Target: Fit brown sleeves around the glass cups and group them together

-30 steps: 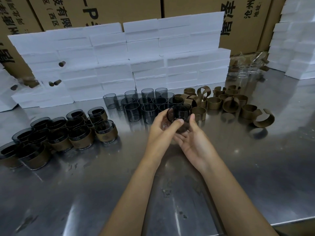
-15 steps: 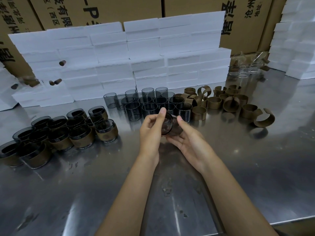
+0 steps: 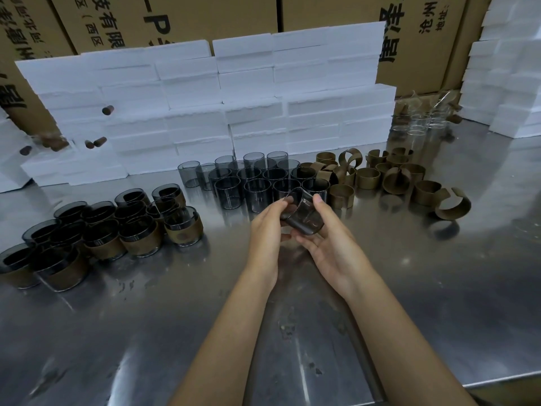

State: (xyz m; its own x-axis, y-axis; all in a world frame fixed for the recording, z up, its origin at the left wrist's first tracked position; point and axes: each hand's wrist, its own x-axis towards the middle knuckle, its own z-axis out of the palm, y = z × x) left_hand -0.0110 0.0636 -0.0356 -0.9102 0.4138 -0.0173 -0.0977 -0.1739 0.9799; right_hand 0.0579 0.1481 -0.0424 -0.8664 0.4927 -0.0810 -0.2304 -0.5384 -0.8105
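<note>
Above the middle of the steel table [image 3: 439, 288], a smoky glass cup [image 3: 304, 213] lies tilted on its side between both hands. My left hand [image 3: 268, 230] grips its rim end and my right hand [image 3: 330, 241] cradles it from below, thumb on top. No sleeve shows on this cup. Behind them stand several bare dark cups [image 3: 248, 180]. Several brown sleeves [image 3: 380, 177], curled open rings, lie to the right. Sleeved cups [image 3: 102, 230] are grouped at the left.
Stacked white foam blocks [image 3: 234, 98] wall off the back, with cardboard boxes [image 3: 205, 16] behind. More foam blocks [image 3: 512, 68] rise at the right. Clear glasses [image 3: 421, 124] stand at the back right. The table's front edge [image 3: 497, 382] runs at the lower right.
The cup, first held up with its mouth facing me, has been turned onto its side and lowered a little toward me in both hands.
</note>
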